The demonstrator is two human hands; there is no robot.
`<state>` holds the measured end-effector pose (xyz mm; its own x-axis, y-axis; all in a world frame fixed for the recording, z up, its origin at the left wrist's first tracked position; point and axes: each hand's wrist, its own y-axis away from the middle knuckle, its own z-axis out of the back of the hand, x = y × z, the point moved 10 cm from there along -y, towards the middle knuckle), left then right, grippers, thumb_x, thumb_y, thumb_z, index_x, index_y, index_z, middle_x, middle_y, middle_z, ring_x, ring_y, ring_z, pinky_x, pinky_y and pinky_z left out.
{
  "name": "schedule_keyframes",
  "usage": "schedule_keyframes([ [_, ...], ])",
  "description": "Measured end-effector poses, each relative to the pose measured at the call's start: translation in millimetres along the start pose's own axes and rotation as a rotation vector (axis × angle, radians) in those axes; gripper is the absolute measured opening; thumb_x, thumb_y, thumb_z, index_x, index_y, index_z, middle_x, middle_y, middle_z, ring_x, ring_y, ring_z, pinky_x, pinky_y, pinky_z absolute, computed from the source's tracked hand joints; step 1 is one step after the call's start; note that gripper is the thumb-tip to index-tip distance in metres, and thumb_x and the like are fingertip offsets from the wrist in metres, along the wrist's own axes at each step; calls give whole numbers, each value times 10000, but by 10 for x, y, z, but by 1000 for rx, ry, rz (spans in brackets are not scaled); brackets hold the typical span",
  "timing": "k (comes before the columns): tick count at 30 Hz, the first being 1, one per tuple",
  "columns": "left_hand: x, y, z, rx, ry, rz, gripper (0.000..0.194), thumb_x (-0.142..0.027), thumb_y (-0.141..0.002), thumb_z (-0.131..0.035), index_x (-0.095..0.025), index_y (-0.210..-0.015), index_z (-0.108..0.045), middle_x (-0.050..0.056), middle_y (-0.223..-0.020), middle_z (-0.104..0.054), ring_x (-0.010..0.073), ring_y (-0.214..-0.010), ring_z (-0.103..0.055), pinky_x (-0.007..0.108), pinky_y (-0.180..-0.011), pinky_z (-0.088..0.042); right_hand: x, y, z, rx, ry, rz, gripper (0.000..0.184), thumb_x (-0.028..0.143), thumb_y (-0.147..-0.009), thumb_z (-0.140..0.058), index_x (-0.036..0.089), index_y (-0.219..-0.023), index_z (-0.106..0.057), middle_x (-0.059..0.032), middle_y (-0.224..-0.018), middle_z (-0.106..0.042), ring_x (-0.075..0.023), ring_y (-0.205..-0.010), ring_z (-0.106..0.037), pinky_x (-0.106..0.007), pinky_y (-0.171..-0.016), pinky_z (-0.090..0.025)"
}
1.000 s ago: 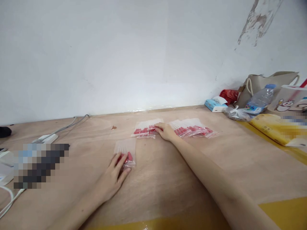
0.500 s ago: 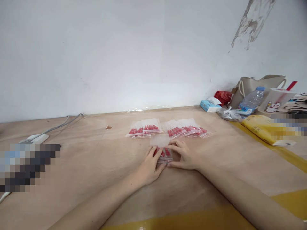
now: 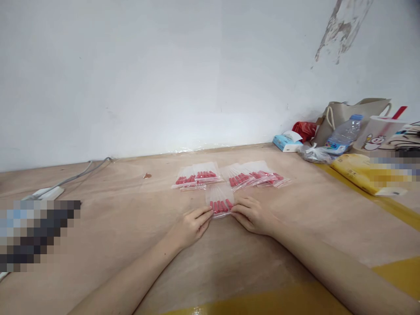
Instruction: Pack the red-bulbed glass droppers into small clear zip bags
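Observation:
A small clear zip bag (image 3: 220, 192) lies on the table in front of me, with several red tube-like pieces (image 3: 221, 206) side by side in its near part. My left hand (image 3: 193, 223) pinches its near left corner. At the near right corner, my right hand (image 3: 252, 214) has its fingers closed on the bag's edge. Just beyond lie more such bags with red pieces: one overlapping group (image 3: 197, 175) to the left and another overlapping group (image 3: 254, 176) to the right.
At the right back stand a blue tissue pack (image 3: 287, 143), a plastic bottle (image 3: 344, 133), a cup with a red straw (image 3: 374, 135) and a beige bag (image 3: 364, 107). A yellow pack (image 3: 352, 173) lies nearer. To the left, a grey cable (image 3: 75, 176) runs to a white power strip (image 3: 49, 193).
My fingers have come off the red pieces and moved out to the bag's two near corners. The red pieces now show in a row, less covered.

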<state>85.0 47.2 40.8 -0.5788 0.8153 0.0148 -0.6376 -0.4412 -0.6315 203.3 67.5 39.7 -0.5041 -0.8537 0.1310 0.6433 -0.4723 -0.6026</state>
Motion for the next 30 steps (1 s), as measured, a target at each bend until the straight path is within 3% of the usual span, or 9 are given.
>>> schedule_keyframes([
  [7, 9, 21, -13, -22, -95, -38, 220, -175, -901, -409, -140, -933, -623, 73, -917, -671, 151, -790, -653, 256, -695, -548, -35, 37, 33, -39, -144, 2, 119, 200, -822, -490, 192, -886, -590, -55, -832, -605, -125, -715, -566, -230, -625, -463],
  [12, 25, 47, 22, -9, -128, -35, 253, -180, -915, -370, -154, -919, -621, 66, -925, -669, 137, -791, -651, 235, -685, -541, -6, 62, 84, -99, -1, 83, 135, 176, -836, -463, 200, -827, -595, -47, -794, -625, -135, -728, -570, -256, -660, -464],
  [19, 14, 31, 39, 29, -112, -41, 242, -159, -914, -372, -148, -900, -614, 48, -909, -675, 128, -778, -649, 229, -705, -531, 101, 11, 27, 10, 148, 177, 202, 121, -851, -415, 180, -782, -595, -33, -710, -614, -136, -682, -527, -293, -665, -398],
  [24, 34, 11, 37, 35, -98, -13, 233, -188, -918, -383, -155, -894, -613, 43, -900, -678, 137, -763, -652, 235, -667, -530, 98, -34, 66, -35, 191, 133, 174, 163, -841, -437, 186, -788, -600, -34, -760, -629, -148, -761, -516, -320, -723, -353],
  [30, 45, -2, 6, 7, -78, -7, 230, -198, -921, -381, -170, -927, -609, 40, -933, -674, 131, -788, -650, 233, -689, -529, 303, -210, -153, -37, 317, 198, 183, 170, -854, -436, 203, -802, -608, -27, -717, -610, -143, -712, -483, -315, -677, -314],
])
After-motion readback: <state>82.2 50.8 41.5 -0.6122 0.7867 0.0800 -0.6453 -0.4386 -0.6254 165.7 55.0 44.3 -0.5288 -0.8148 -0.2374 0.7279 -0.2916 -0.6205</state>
